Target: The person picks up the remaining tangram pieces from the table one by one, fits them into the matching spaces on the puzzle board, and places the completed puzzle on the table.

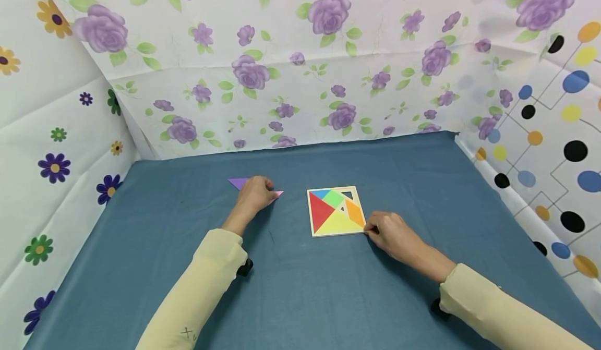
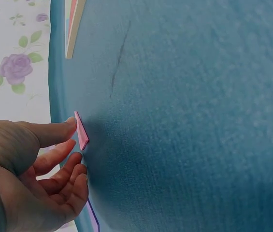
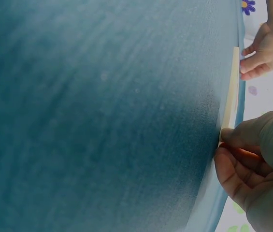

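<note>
A square wooden tangram tray lies on the blue cloth, holding red, blue, green, yellow and orange pieces. Two gaps show in it, a dark triangle at the top right and a small one near the middle. My right hand pinches the tray's lower right corner between thumb and fingers. To the left of the tray, my left hand has its thumb and fingertips at a small pink triangle, which stays close over the cloth. A purple triangle lies beside that hand, partly covered by it.
Blue cloth covers the table. A white sheet with purple flowers hangs along the back, a flowered one on the left and a dotted one on the right.
</note>
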### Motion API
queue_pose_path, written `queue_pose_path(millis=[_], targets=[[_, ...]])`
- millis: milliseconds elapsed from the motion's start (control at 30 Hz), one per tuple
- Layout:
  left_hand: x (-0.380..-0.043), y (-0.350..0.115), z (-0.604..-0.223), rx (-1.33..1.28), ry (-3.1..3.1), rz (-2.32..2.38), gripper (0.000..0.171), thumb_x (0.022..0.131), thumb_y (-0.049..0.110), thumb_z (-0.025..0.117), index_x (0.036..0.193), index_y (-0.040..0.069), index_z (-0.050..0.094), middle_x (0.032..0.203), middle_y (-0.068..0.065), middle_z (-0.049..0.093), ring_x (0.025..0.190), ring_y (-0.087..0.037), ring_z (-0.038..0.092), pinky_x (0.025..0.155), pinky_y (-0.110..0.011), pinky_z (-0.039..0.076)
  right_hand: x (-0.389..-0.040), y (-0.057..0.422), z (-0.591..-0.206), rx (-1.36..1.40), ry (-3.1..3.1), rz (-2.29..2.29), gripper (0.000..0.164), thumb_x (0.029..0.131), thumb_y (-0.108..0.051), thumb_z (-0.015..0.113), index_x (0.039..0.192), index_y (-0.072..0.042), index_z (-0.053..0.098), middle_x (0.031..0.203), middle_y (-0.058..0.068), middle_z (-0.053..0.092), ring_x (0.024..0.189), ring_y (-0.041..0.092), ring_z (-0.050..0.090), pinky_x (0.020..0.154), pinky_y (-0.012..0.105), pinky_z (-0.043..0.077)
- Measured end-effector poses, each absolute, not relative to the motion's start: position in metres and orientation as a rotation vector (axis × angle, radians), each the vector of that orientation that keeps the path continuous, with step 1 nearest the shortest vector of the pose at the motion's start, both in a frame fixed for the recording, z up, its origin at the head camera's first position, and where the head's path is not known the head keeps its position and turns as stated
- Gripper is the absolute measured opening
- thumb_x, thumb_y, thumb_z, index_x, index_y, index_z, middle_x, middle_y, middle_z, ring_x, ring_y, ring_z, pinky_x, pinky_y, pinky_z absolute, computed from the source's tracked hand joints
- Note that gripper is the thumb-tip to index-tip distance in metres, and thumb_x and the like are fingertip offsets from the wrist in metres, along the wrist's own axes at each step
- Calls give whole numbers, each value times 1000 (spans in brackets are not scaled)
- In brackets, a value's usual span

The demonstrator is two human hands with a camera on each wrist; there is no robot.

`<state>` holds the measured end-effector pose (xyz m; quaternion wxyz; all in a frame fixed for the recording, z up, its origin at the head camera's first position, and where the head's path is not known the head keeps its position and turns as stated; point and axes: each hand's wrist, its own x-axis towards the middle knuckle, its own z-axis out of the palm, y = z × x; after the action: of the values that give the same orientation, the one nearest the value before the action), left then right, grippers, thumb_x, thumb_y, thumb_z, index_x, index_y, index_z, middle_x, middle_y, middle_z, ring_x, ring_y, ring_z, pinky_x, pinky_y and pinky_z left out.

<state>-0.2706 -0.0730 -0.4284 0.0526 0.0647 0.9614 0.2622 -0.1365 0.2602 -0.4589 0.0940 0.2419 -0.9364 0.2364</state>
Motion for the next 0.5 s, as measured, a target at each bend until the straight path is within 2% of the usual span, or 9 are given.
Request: queue_pose_path(millis=[500], targets=[[-271, -69, -430, 204, 2901, 799, 23, 94, 11, 76, 115, 1, 77, 116, -15, 73, 103, -30, 67, 91, -46, 53, -136, 260, -459, 716, -2774, 706, 12, 88, 5, 77, 90, -6, 79, 85, 0, 68, 74, 8, 62, 66, 27, 56]])
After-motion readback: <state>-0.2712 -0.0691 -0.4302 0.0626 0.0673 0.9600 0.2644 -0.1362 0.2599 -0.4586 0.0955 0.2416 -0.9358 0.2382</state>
